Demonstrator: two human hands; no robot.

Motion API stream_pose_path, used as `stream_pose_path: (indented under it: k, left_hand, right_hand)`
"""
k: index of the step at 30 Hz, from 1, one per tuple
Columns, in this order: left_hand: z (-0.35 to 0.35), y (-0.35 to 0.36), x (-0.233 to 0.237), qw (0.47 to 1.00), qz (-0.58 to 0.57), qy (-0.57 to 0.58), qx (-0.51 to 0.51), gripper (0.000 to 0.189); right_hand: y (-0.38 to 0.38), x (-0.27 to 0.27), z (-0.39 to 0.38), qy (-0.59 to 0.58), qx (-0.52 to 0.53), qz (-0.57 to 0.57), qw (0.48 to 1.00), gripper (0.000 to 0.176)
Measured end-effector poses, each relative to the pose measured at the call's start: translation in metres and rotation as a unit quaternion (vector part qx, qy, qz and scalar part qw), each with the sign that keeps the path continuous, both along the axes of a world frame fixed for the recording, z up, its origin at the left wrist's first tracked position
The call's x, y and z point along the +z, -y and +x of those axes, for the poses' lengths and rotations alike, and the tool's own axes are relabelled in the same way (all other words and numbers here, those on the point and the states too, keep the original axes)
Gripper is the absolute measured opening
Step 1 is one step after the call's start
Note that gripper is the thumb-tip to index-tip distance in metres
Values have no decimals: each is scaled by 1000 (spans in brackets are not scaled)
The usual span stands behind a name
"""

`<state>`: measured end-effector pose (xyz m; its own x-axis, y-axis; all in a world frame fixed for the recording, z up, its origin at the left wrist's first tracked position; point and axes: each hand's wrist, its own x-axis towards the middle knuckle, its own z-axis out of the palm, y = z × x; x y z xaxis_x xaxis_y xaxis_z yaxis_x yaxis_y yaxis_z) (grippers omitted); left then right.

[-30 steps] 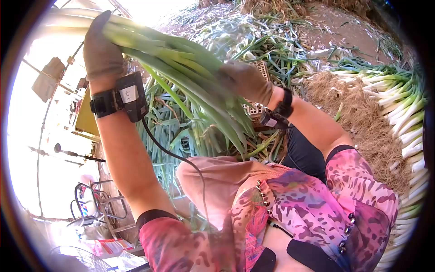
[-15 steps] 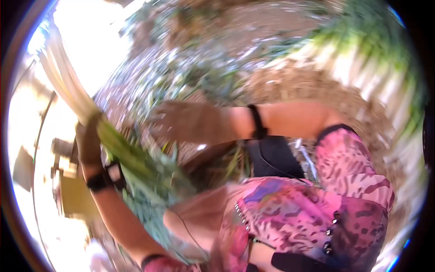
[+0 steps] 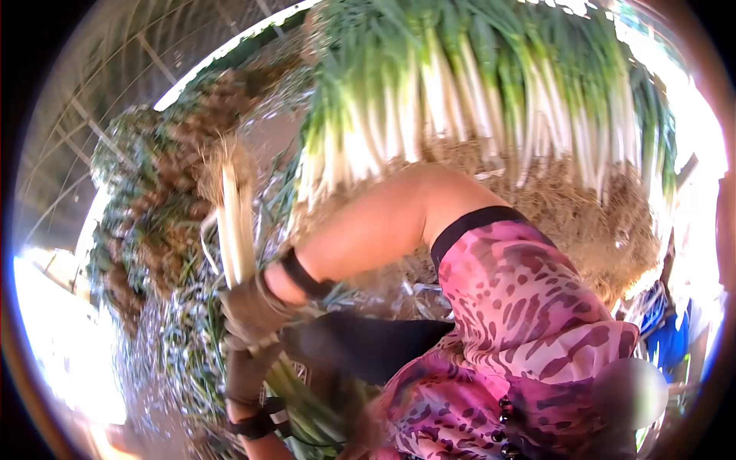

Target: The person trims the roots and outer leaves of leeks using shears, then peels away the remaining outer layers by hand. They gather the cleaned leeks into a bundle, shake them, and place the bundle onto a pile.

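Observation:
A small bunch of large green onions (image 3: pixel 239 238) stands nearly upright at left centre, roots up and white stems below them. Around the stems, just above the green part, my right hand (image 3: pixel 257 310) is closed in a brown glove. Directly below it, my left hand (image 3: pixel 249 374), gloved too, is closed around the same bunch, its fingers partly hidden. The bunch's green leaves (image 3: pixel 310 410) run down toward my lap, where my body and arm hide their ends.
A long stack of green onions (image 3: pixel 460 100) lies ahead and to the right, roots (image 3: pixel 567 207) toward me. A heap of uncleaned green onions (image 3: pixel 161 207) rises at the left. Loose leaves and peelings (image 3: pixel 184 368) litter the ground. Something blue (image 3: pixel 671 337) is at the far right.
My view has swung to the right. My right hand, previously apart with its fingers extended, is now closed on the green onions above my left hand. The bunch stands more upright.

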<state>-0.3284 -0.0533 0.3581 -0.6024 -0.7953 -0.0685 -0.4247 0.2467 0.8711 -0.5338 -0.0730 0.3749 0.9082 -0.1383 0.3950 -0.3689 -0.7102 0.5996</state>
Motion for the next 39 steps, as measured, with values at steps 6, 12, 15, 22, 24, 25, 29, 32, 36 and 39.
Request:
stream_pose_path:
  k: [6, 12, 15, 22, 24, 25, 29, 32, 36, 39]
  left_hand:
    - [-36, 11, 93, 885, -462, -40, 25, 46]
    - [-15, 71, 77, 848, -528, -18, 40, 43]
    - [-8, 83, 27, 906, -419, -26, 45, 42]
    - [-46, 49, -28, 981, -184, 8, 62, 31]
    - [-38, 57, -60, 972, -224, 56, 38, 32]
    - [-43, 50, -66, 985, -158, 64, 38, 31]
    - [-2, 81, -196, 992, 103, -28, 72, 30]
    - [2, 43, -259, 943, 264, -126, 159, 45]
    - [16, -39, -317, 846, 456, -184, 208, 45]
    - [50, -69, -401, 916, 386, -21, 112, 42]
  right_hand:
    - [-105, 126, -237, 194, -443, 66, 873, 14]
    - [-339, 142, -427, 401, -747, -103, 521, 48]
    - [-446, 67, -559, 539, -767, -105, 332, 57]
    - [-494, -37, -579, 497, -851, -121, 122, 41]
    - [-498, -41, -587, 490, -855, -114, 124, 40]
    - [-498, -41, -590, 487, -856, -111, 129, 40]
    - [-513, -52, -614, 490, -856, -74, 147, 89]
    - [-527, -58, -652, 489, -852, -85, 163, 95]
    - [-421, 12, -519, 415, -868, -109, 248, 87]
    - [-350, -26, -549, 416, -772, -97, 470, 74]
